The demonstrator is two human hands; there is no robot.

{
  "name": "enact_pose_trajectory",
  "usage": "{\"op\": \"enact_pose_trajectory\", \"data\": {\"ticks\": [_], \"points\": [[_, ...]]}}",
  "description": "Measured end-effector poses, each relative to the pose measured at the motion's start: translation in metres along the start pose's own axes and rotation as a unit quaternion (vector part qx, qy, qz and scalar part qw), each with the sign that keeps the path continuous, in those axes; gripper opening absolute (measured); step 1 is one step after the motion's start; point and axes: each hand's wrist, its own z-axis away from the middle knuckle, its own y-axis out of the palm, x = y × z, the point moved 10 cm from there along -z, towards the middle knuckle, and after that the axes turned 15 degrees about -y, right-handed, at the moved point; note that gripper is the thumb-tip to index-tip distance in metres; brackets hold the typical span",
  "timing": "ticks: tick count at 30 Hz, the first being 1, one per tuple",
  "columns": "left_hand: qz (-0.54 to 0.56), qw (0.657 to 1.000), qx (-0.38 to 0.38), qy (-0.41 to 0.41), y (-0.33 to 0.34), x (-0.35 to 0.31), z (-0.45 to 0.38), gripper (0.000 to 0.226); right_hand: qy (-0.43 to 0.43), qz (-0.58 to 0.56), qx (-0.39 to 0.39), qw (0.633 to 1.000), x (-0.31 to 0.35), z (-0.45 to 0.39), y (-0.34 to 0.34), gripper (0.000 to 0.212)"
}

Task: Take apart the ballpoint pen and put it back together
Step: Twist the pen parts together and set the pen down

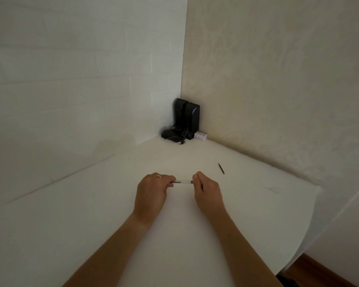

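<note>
A clear ballpoint pen barrel [183, 181] with a dark refill showing inside is held level just above the white table [112, 204]. My left hand [151, 189], with a ring on one finger, pinches its left end. My right hand [207, 189] pinches its right end, where a blue bit shows. Both ends are hidden by the fingers. A thin dark pen part [221, 168] lies loose on the table, to the right of and beyond my right hand.
Two black upright speakers [187, 118] with a black mouse [170, 134] and cables stand in the far corner, next to a small white box [200, 136]. White walls close in left and right. The table edge [311, 214] drops off at the right, with wooden floor below.
</note>
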Motion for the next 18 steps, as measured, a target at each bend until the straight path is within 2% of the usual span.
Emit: {"op": "enact_pose_trajectory", "data": {"ticks": [10, 14, 16, 18], "points": [[0.002, 0.999, -0.032, 0.024, -0.012, -0.011, 0.002, 0.030, 0.052, -0.010, 0.034, 0.998, -0.008, 0.003, 0.005, 0.041], [0.004, 0.999, -0.033, 0.022, -0.014, -0.012, 0.004, 0.029, 0.070, 0.022, 0.045, 0.996, -0.014, 0.003, 0.008, 0.035], [0.011, 0.999, -0.030, 0.021, -0.015, -0.013, 0.004, 0.029, 0.085, 0.038, 0.033, 0.995, -0.014, 0.005, 0.005, 0.038], [0.017, 0.999, -0.024, 0.023, -0.015, -0.015, 0.006, 0.027, 0.072, 0.094, 0.009, 0.993, -0.004, 0.006, -0.004, 0.031]]}}
